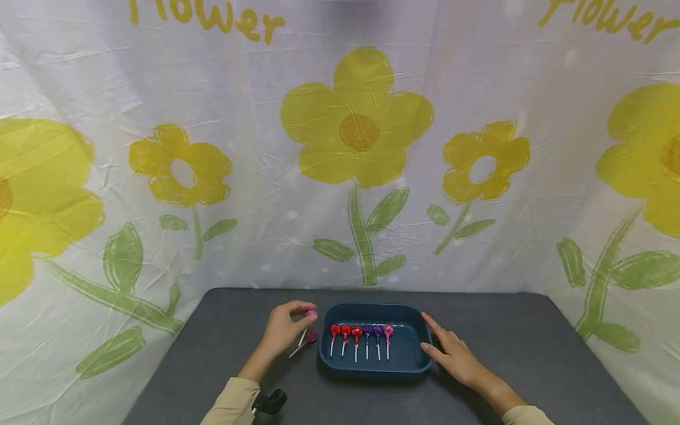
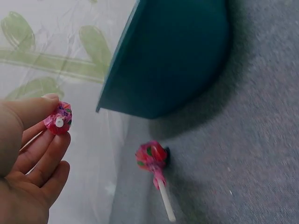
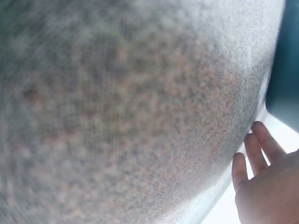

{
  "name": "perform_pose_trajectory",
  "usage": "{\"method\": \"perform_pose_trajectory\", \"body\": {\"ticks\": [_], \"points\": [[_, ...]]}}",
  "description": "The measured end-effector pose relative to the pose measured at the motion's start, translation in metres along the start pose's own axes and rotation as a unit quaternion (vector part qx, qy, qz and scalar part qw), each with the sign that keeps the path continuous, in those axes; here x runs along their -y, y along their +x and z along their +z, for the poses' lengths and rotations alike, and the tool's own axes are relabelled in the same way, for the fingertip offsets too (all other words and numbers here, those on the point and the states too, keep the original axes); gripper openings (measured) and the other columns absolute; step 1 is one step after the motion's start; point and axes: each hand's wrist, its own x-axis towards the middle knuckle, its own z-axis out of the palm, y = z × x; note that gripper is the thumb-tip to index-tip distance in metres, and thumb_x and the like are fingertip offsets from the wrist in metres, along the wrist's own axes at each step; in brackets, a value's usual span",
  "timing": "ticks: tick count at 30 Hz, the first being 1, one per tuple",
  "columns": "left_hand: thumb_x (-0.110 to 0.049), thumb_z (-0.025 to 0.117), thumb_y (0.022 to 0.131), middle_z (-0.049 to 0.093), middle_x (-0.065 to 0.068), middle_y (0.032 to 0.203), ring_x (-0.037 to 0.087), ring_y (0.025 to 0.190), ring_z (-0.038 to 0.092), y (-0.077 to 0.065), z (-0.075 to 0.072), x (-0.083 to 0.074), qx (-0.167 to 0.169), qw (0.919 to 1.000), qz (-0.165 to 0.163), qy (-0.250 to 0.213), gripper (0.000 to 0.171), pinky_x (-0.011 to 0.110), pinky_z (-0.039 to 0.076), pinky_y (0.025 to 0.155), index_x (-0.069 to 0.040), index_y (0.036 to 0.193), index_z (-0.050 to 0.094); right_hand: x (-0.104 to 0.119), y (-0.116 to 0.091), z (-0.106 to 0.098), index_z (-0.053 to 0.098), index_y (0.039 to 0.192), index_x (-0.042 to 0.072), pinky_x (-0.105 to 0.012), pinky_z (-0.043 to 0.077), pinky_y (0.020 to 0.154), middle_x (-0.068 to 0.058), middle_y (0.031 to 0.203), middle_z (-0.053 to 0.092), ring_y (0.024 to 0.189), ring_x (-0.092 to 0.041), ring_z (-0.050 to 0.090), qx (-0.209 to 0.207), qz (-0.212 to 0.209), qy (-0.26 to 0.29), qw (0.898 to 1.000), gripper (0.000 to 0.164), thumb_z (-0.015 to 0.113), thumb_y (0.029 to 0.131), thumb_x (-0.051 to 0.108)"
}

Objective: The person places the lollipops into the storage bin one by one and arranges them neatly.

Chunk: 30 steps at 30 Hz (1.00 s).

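Note:
My left hand [image 1: 283, 328] pinches a pink-wrapped lollipop [image 2: 59, 122] by its head, between thumb and fingers, just left of the blue tray [image 1: 374, 373]. Its white stick points toward the camera in the left wrist view. Below that hand, a second pink lollipop [image 2: 152, 157] lies on the table beside the tray. Inside the tray a row of lollipops lies with sticks toward me: three red [image 1: 346, 330], two purple [image 1: 378, 330] and one pink [image 1: 389, 330] at the right end. My right hand [image 1: 455, 355] rests against the tray's right rim with fingers extended.
A dark grey table [image 1: 239, 319] carries the tray. Behind and at the sides hangs a white cloth [image 1: 255, 236] printed with yellow flowers. A black strap [image 1: 271, 402] is near the left wrist. Inside the tray, bare floor shows right of the row.

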Motion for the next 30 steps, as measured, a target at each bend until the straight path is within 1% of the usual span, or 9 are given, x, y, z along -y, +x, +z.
{"method": "perform_pose_trajectory", "body": {"ticks": [5,10,17,23,27,30], "points": [[-0.020,0.079,0.085,0.077,0.000,0.098,0.022,0.098,0.072,0.001,0.003,-0.009,0.001,0.9999,0.010,-0.007,0.019,0.052,0.054,0.091,-0.018,0.103,0.076,0.000,0.000,0.000,0.019,0.159,0.031,-0.069,0.030,0.103,-0.015,0.146,0.053,0.134,-0.035,0.046,-0.003,-0.001,0.001,1.000,0.068,0.050,0.101,0.047],[-0.022,0.079,0.084,0.077,-0.002,0.096,0.020,0.095,0.072,0.003,0.007,-0.015,0.002,0.9996,0.026,-0.005,0.018,0.048,0.056,0.087,-0.018,0.102,0.077,0.000,0.000,0.000,0.020,0.159,0.029,-0.068,0.031,0.103,-0.015,0.145,0.054,0.133,-0.035,0.047,-0.005,-0.002,0.000,1.000,0.068,0.050,0.101,0.047],[-0.021,0.080,0.084,0.077,-0.002,0.095,0.019,0.096,0.072,0.004,0.011,-0.021,0.009,0.9993,0.026,-0.025,0.019,0.047,0.056,0.085,-0.017,0.102,0.077,0.001,-0.001,0.000,0.019,0.159,0.029,-0.069,0.030,0.103,-0.016,0.146,0.053,0.133,-0.035,0.047,-0.003,-0.004,0.003,1.000,0.068,0.050,0.101,0.047],[-0.022,0.079,0.085,0.077,-0.002,0.093,0.018,0.093,0.072,0.004,0.014,-0.026,0.015,0.9993,0.029,-0.020,0.020,0.032,0.056,0.079,-0.014,0.103,0.077,0.001,-0.001,0.000,0.019,0.159,0.030,-0.069,0.031,0.103,-0.015,0.146,0.053,0.132,-0.034,0.047,-0.004,-0.003,0.002,1.000,0.068,0.050,0.101,0.048],[-0.021,0.080,0.084,0.077,-0.002,0.092,0.019,0.092,0.073,0.004,0.016,-0.030,0.019,0.9992,0.026,-0.024,0.018,0.036,0.057,0.080,-0.015,0.101,0.077,0.001,0.000,0.000,0.019,0.159,0.032,-0.068,0.031,0.103,-0.014,0.146,0.053,0.132,-0.034,0.047,-0.003,0.000,-0.001,1.000,0.068,0.050,0.101,0.049],[-0.022,0.080,0.084,0.077,-0.002,0.092,0.019,0.093,0.073,0.006,0.019,-0.033,0.024,0.9991,0.026,-0.024,0.017,0.035,0.057,0.079,-0.018,0.099,0.077,0.001,-0.001,0.000,0.019,0.159,0.031,-0.068,0.031,0.103,-0.015,0.147,0.053,0.132,-0.034,0.047,-0.005,-0.001,-0.001,1.000,0.068,0.050,0.101,0.048]]}}
